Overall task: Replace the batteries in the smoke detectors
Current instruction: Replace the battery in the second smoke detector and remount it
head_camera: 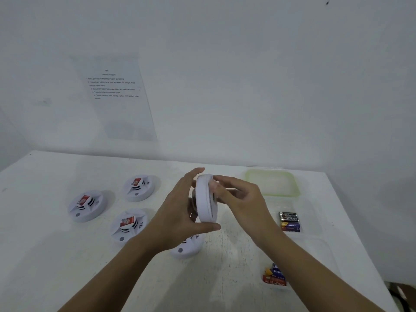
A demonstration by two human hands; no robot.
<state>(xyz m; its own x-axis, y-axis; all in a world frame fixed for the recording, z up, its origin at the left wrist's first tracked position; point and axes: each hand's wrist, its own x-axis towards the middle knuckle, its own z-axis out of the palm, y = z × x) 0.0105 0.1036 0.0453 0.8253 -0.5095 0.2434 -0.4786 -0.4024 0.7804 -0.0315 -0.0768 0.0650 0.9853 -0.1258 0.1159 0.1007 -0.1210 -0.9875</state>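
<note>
I hold a round white smoke detector (pixel 205 199) on edge above the table, between both hands. My left hand (pixel 180 212) grips its left face, thumb under the lower rim and fingers over the top. My right hand (pixel 238 194) grips its right side with curled fingers. Three white detectors with red labels (pixel 88 204) (pixel 139 186) (pixel 128 224) lie on the left of the table. Another detector (pixel 188 248) lies under my left wrist, partly hidden. Batteries (pixel 289 221) sit in a clear container at the right, and several more batteries (pixel 274 275) lie nearer me.
A green-rimmed clear lid (pixel 295 190) lies at the back right of the white table (pixel 45 255). A printed instruction sheet (pixel 117 95) hangs on the white wall behind. The table's right edge drops off near a dark floor corner.
</note>
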